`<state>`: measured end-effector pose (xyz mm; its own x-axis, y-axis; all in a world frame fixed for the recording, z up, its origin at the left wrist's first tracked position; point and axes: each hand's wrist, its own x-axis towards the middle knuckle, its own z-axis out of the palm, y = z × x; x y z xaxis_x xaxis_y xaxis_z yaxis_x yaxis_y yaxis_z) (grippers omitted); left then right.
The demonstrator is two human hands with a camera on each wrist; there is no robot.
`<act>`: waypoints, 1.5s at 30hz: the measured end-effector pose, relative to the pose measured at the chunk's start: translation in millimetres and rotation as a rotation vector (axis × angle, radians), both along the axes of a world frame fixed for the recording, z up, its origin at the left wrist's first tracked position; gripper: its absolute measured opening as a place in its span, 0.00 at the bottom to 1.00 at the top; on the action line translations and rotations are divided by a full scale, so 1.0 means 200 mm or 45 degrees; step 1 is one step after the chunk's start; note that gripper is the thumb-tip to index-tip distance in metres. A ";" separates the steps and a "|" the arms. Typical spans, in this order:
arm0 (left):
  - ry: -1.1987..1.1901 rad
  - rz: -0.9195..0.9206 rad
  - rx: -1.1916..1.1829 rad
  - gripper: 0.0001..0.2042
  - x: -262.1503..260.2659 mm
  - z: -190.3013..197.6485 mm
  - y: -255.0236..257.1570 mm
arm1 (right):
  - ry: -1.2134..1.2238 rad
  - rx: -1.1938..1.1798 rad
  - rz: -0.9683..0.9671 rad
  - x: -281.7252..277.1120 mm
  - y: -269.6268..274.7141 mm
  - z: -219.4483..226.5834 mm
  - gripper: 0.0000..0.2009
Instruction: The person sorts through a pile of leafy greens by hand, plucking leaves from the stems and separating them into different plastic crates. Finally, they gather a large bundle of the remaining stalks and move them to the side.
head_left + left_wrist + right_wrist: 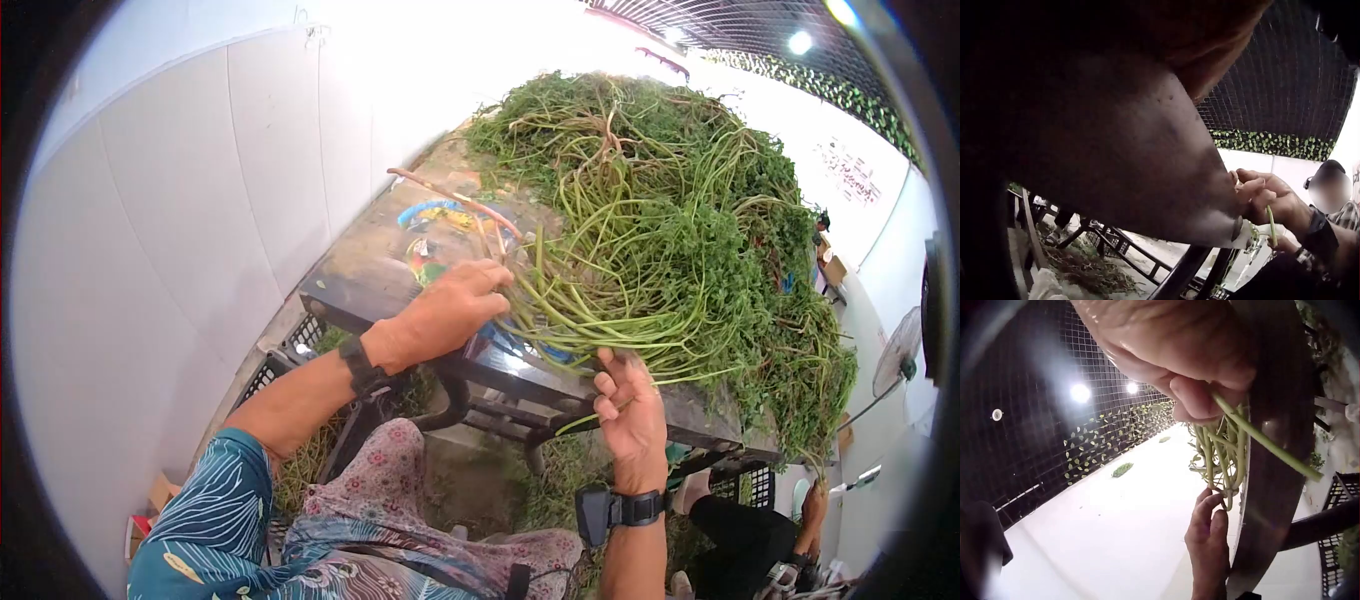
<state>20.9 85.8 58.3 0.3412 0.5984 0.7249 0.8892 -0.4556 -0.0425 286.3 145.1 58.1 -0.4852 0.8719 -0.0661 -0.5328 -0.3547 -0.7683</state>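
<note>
A large heap of leafy green plants (680,220) covers much of the table, with the long bare stems turned toward me. My left hand (450,310) is at the left ends of these stems. In the right wrist view, thumb and fingers of that left hand (1208,534) pinch at the stem ends (1225,481). At the table's front edge, my right hand (632,410) has curled fingers and holds one thin green stem (1266,444), whose cut end sticks out past the edge. A reddish-brown stalk (455,197) lies beyond my left hand.
The table (370,240) has a dark front edge, and a white wall (200,200) runs along its left. Black plastic crates (300,335) stand below, with plant scraps on the floor. Another person's hand (815,510) is at the lower right, near a fan (897,350).
</note>
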 end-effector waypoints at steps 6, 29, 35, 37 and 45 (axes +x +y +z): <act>-0.111 -0.235 0.012 0.06 0.17 0.10 -0.01 | 0.145 -0.106 -0.124 -0.01 -0.03 -0.02 0.12; -0.678 0.224 -0.366 0.04 0.17 -0.07 0.16 | -0.139 0.452 -0.632 -0.15 -0.40 0.01 0.06; -0.533 -0.018 0.080 0.09 0.24 0.01 0.10 | -0.129 0.335 -0.745 0.03 -0.23 0.03 0.06; -0.414 -0.053 0.184 0.10 0.30 0.05 0.07 | -0.197 0.269 -0.671 0.06 -0.20 0.03 0.05; -0.142 -0.049 -0.045 0.11 0.45 0.05 0.15 | -0.048 0.156 -0.290 0.07 -0.13 -0.04 0.09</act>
<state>110.3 115.9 68.6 0.2825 0.6123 0.7385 0.8694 -0.4887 0.0726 301.2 119.9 49.7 -0.2747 0.9610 0.0323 -0.5583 -0.1321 -0.8190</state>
